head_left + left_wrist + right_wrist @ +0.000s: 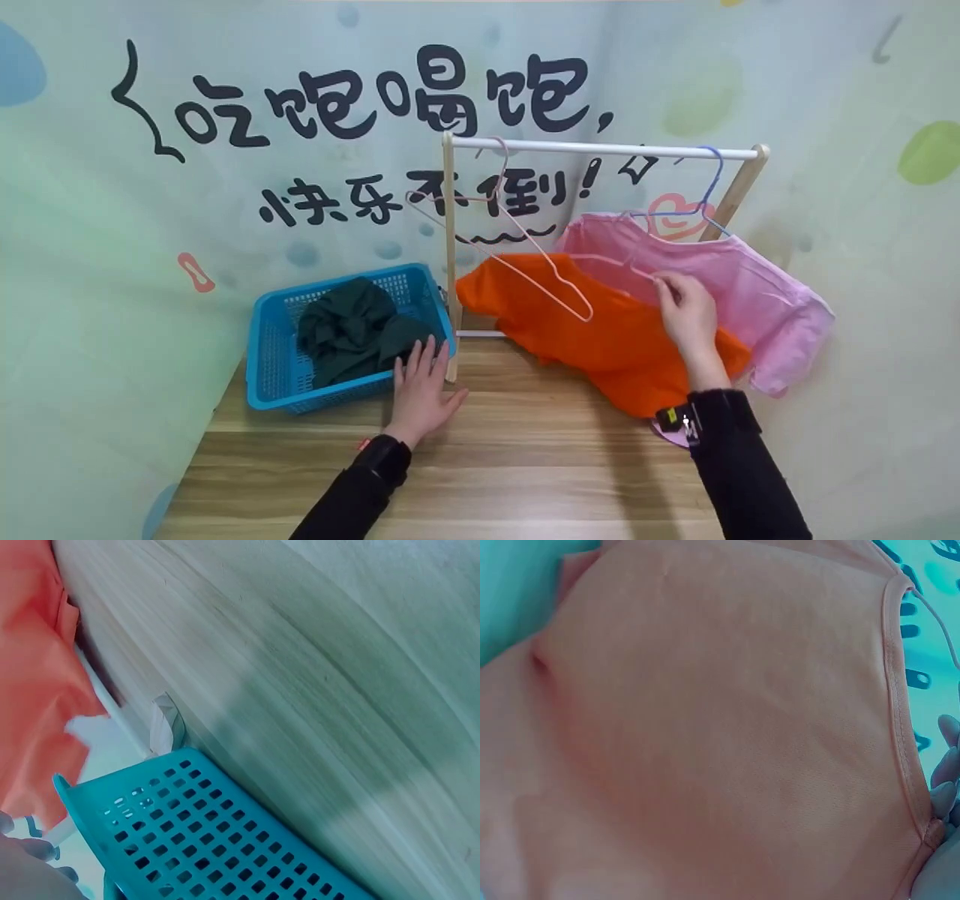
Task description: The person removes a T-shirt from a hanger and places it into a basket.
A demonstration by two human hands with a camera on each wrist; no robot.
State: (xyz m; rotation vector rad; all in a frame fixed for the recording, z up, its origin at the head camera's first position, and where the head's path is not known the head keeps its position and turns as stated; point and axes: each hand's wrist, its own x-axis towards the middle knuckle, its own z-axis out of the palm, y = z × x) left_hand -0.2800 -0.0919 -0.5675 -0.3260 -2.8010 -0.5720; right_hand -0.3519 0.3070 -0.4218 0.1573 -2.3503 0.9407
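Observation:
My right hand [688,319] pinches a pink clothes hanger [600,259] whose arm runs into the neck of an orange shirt [600,337]. The shirt hangs tilted below it, in front of the rack. In the right wrist view, fingers [946,765] sit beside the shirt's collar [896,690]. My left hand [421,394] lies with fingers spread at the front right corner of a blue basket [259,352], close to a dark green garment [349,330] bunched inside. The left wrist view catches the basket's perforated wall [217,840]; contact between hand and rim is hard to tell.
A clothes rack with wooden posts and a white rail [600,148] stands on the wooden table [525,465]. On the rail hang a bare pink hanger [504,180] and, further right, a blue hanger [709,187] carrying a pink shirt [757,300]. A printed curtain [112,225] closes the back.

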